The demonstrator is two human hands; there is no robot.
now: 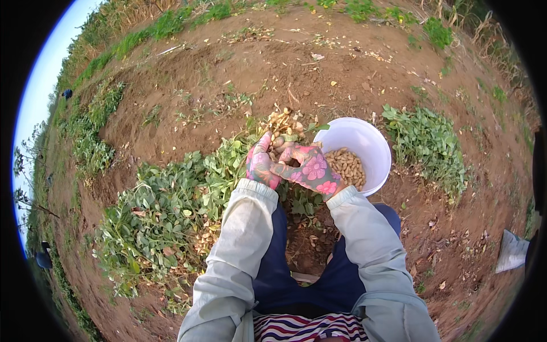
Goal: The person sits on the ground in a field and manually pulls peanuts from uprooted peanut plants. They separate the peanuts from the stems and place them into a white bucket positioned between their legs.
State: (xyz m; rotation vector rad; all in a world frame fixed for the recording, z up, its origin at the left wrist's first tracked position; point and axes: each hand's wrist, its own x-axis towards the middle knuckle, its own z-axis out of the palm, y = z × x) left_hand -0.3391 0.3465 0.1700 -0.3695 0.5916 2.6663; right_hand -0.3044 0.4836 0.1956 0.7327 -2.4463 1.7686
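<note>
Both my hands wear floral-patterned gloves and meet in front of my knees. My left hand [261, 164] grips a bunch of uprooted peanut plants [230, 158], whose leaves trail to the left. Pale peanut pods [285, 122] cluster on the roots just beyond my fingers. My right hand [314, 169] is at the near side of the cluster, its fingers bent against pods. Whether it holds a pod I cannot tell. Beside it on the right stands a white plastic bucket [381, 145] with many loose peanut pods [347, 166] at its bottom.
A large heap of peanut plants [158, 218] lies on the soil at my left. Another leafy pile [429, 145] lies right of the bucket. A whitish sack-like item [510, 252] is at the far right. Dry leaf bits dot the brown soil [324, 81]. Green rows edge the field.
</note>
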